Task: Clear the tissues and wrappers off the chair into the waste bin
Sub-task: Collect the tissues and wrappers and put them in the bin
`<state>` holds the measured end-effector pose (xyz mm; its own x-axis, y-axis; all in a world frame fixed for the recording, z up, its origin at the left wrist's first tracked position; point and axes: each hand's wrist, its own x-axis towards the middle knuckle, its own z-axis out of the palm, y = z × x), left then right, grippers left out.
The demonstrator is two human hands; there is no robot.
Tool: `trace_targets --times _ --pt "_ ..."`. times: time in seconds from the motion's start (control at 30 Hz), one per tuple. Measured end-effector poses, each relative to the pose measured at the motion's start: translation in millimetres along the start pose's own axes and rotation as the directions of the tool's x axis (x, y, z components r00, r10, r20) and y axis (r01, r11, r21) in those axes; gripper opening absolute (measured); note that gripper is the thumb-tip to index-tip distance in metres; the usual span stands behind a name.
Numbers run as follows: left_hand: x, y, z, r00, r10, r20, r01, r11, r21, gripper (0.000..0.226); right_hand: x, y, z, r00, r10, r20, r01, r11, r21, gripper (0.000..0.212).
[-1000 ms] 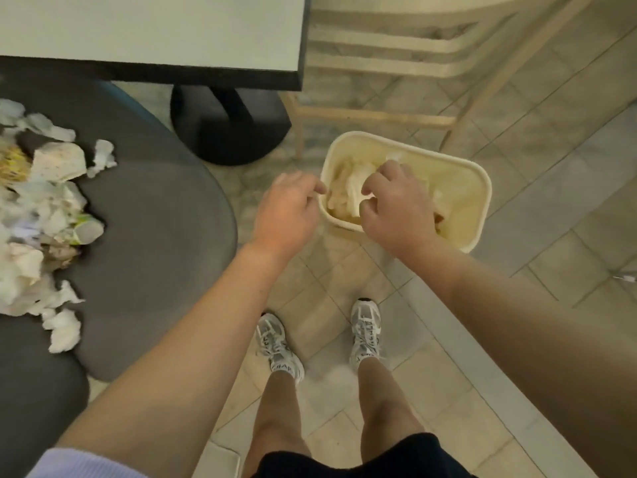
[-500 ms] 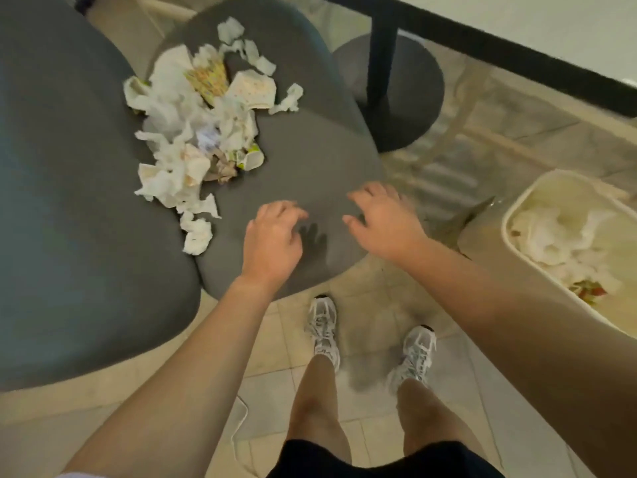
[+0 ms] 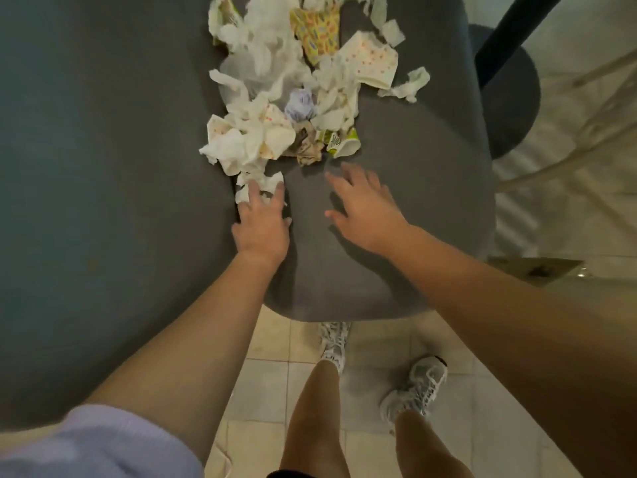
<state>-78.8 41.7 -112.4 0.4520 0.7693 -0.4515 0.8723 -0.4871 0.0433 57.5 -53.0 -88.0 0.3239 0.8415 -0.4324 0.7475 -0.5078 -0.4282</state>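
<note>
Left hand [image 3: 261, 222] spread over a crumpled tissue [image 3: 262, 184] at the near edge of the pile [image 3: 293, 84] on the chair [image 3: 396, 236], right hand [image 3: 365, 205] open and empty beside it (bin out of view), likely to shed loose scraps onto the floor [image 3: 269, 384] if scooped too greedily.

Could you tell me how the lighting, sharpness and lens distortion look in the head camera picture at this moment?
Head view: dim, warm light; the right hand casts a soft shadow on the grey chair; wide-angle lens bows the chair edges and stretches the forearms; fingers of the left hand slightly motion-blurred on a white tissue; striped light falls on the floor at right; no strong glare.
</note>
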Motion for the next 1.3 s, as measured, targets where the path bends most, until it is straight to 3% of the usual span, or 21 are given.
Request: trace_targets --times 0.23,0.47,0.6,0.97,1.3 --pt "36 0 11 0.994 0.088 -0.066 -0.095 0.989 -0.113 0.044 44 7 -4 0.997 0.035 -0.063 -0.039 0.996 -0.076 0.069" --pt "59 -2 13 0.983 0.139 -0.118 -0.168 0.937 -0.305 0.026 76 14 1 0.995 0.007 -0.102 -0.009 1.0 -0.02 0.049" --pt "57 4 13 0.948 0.285 -0.144 -0.316 0.902 -0.296 0.021 78 15 -1 0.989 -0.029 -0.143 0.021 0.998 -0.059 0.034" --pt "12 27 9 0.84 0.483 -0.248 -0.541 0.785 -0.303 0.017 5 44 9 0.947 -0.011 -0.32 0.019 1.0 0.021 0.026" --pt "-43 84 -2 0.732 0.598 -0.326 -0.679 0.678 -0.28 0.017 -92 73 -17 0.837 0.105 -0.537 -0.056 0.993 0.105 0.028"
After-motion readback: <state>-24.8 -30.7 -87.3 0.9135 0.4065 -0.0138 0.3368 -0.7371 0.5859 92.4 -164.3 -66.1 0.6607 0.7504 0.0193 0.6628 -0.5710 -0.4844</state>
